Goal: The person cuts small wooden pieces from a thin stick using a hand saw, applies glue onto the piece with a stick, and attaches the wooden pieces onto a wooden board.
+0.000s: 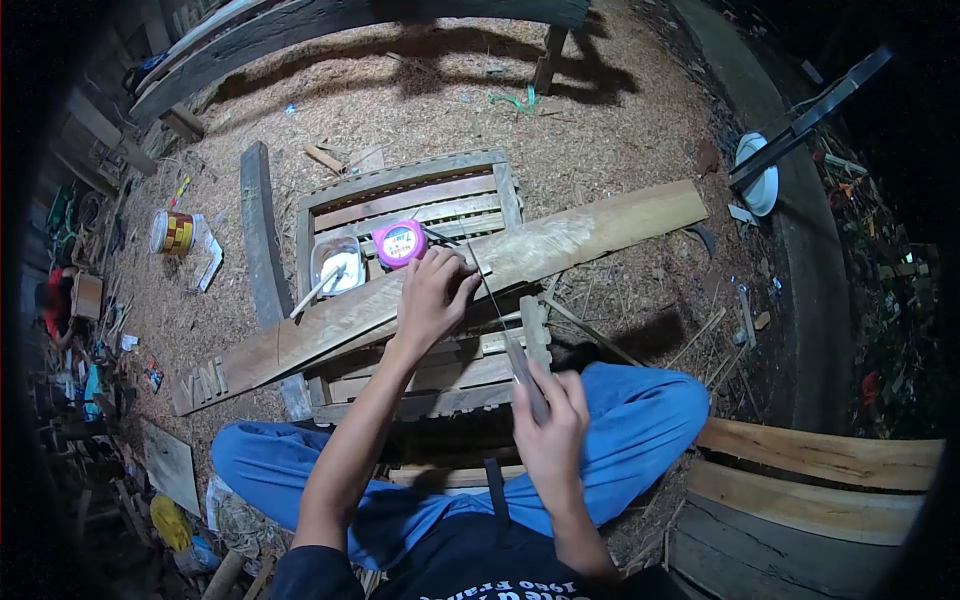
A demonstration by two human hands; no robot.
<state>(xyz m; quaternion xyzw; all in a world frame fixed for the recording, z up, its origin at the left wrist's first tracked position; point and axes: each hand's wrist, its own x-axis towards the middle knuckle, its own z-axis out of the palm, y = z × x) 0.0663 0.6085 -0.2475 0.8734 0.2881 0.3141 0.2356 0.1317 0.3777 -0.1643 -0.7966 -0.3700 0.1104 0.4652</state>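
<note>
A long wooden plank (590, 228) lies aslant across a slatted wooden frame (400, 187) in front of my crossed legs. My left hand (436, 290) rests on the plank with its fingers closed. A small light sliver (484, 271) shows at those fingertips; what they grip is unclear. Wrapped round the handle of a thin-bladed tool (527, 380) is my right hand (552, 425). Its narrow blade, a knife's or saw's, points away across the plank beside my left fingers. A pink tape measure (399, 244) and a plastic tub (338, 266) holding white stuff and a stick sit just beyond.
A heavy wooden bench (360, 45) stands at the back. To the left are a dark timber (262, 235) and a yellow-red can (174, 233). Boards (810, 490) lie at lower right, and a white dish (757, 175) stands at upper right. Sawdust covers the ground.
</note>
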